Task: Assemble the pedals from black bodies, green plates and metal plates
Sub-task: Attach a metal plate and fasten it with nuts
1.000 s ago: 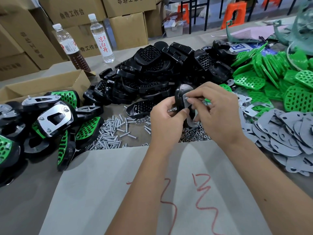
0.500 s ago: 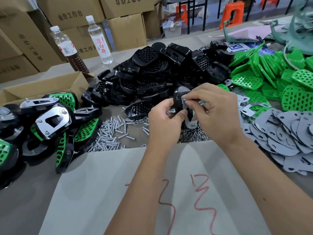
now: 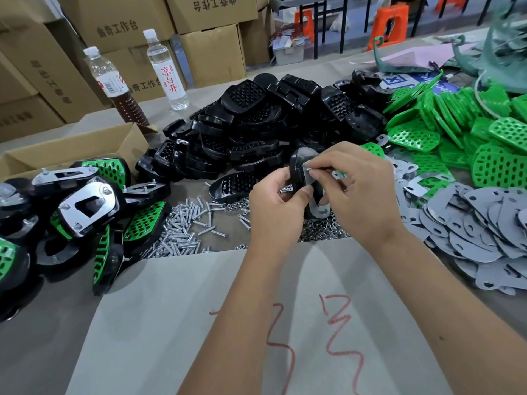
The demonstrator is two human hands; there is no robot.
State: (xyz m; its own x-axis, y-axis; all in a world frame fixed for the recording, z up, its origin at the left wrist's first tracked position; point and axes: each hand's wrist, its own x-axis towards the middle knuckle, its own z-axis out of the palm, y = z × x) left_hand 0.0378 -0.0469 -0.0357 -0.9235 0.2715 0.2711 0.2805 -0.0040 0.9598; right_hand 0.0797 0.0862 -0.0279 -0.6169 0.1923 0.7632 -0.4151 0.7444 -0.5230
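Workbench (image 3: 57,352) strewn with parts, cartons behind. Left hand (image 3: 275,208) grips a half-built pedal (image 3: 310,183) upright above the nut pile (image 3: 322,230); right hand (image 3: 360,192) pinches something small on its metal plate (image 3: 319,207).

A grey counter (image 3: 42,352) carries a sheet of paper with red marks (image 3: 199,323) at its near edge. Directly on it lie loose screws (image 3: 182,226), nuts (image 3: 322,230), heaped black bodies (image 3: 251,132), green plates (image 3: 456,132), grey metal plates (image 3: 479,232), assembled pedals (image 3: 85,206), a cardboard box (image 3: 74,149) and two bottles (image 3: 166,69).
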